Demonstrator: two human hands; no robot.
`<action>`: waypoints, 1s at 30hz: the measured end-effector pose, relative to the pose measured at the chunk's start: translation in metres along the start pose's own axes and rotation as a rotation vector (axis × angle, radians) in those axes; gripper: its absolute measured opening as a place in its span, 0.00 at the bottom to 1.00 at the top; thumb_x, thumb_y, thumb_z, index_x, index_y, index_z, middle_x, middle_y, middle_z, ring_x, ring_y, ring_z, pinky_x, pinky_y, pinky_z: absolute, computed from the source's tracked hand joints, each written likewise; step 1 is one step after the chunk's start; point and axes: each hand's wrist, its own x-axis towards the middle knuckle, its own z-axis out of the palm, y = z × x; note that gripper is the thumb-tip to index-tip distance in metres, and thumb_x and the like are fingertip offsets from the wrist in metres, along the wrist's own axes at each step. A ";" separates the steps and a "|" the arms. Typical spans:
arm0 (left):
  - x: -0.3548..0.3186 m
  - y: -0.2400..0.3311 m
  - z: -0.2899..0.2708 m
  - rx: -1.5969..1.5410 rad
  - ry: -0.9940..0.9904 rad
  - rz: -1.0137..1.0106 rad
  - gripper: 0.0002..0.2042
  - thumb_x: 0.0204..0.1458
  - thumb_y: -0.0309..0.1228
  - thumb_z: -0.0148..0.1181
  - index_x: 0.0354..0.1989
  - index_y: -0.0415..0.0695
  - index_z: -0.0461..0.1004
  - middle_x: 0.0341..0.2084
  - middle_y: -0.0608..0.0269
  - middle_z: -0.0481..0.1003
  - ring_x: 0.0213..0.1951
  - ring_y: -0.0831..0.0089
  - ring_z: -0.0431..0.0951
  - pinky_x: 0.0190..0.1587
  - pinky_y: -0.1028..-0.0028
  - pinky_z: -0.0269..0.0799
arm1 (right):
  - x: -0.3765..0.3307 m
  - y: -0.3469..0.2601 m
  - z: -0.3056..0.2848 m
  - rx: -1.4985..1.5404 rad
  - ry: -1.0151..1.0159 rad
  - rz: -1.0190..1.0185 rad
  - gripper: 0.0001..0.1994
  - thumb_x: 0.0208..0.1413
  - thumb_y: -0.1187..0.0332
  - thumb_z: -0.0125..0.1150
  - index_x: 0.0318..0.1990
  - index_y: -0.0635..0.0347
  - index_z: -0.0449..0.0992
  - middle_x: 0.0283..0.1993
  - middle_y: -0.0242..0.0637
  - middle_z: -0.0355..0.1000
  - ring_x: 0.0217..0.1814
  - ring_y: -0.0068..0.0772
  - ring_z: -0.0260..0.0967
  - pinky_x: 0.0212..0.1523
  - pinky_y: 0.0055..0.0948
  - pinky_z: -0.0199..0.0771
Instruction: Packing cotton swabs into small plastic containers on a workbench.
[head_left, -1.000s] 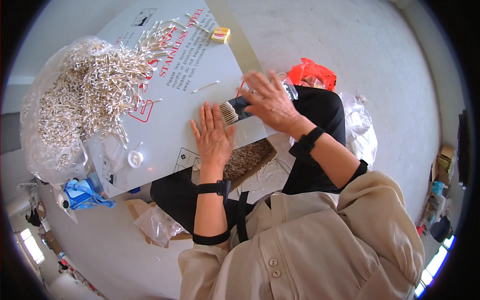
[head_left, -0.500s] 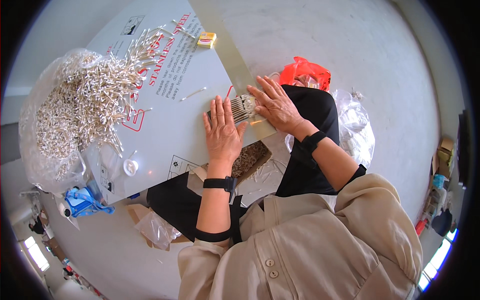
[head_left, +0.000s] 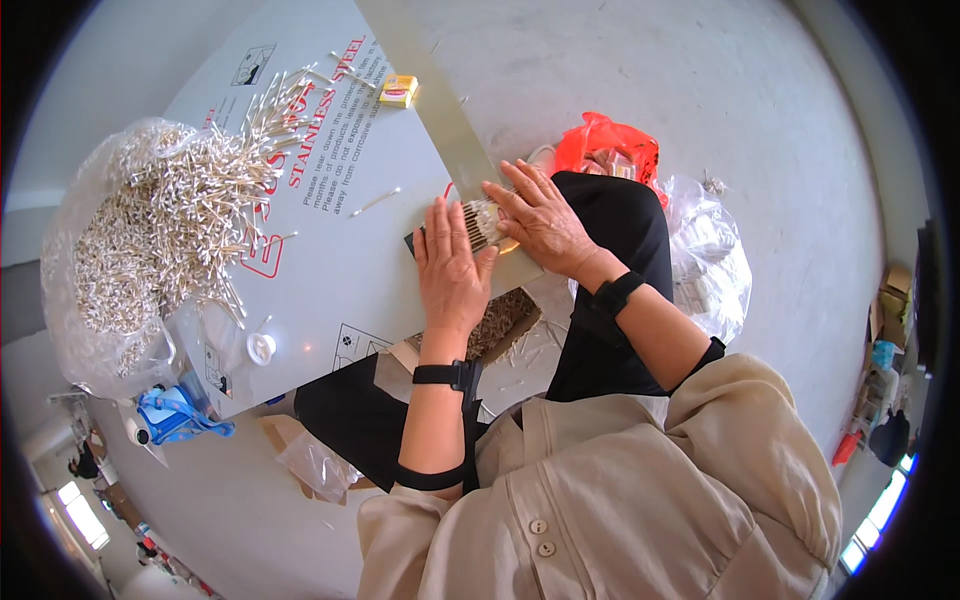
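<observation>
Both hands lie over a flat row of cotton swabs (head_left: 482,222) at the near right edge of the table (head_left: 345,275). My left hand (head_left: 453,280) rests open, fingers stretched flat, across one end of the row. A dark flat piece (head_left: 410,243) shows beside its fingertips. Across the other end of the row lies my right hand (head_left: 548,228), open with its fingers spread. A small yellowish glint shows under its palm, too little to name. One loose cotton swab (head_left: 376,201) lies beyond my left fingertips.
A large clear bag (head_left: 75,345) spills a heap of swabs (head_left: 165,225) on the left. A yellow box (head_left: 398,91) stands at the far edge, a white cup (head_left: 261,347) nearer. Below the table is a carton (head_left: 520,333) with swabs. A red bag (head_left: 605,140) lies right.
My right hand has slid a little left, closer to my left hand, and covers more of the swab row. The view has shifted slightly.
</observation>
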 end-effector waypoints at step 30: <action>0.027 0.015 0.012 -0.943 0.460 -0.274 0.27 0.67 0.43 0.38 0.66 0.34 0.57 0.64 0.44 0.59 0.66 0.58 0.58 0.68 0.63 0.51 | 0.007 0.009 0.023 1.079 0.338 0.373 0.17 0.64 0.70 0.52 0.58 0.61 0.70 0.67 0.47 0.61 0.69 0.43 0.58 0.64 0.30 0.60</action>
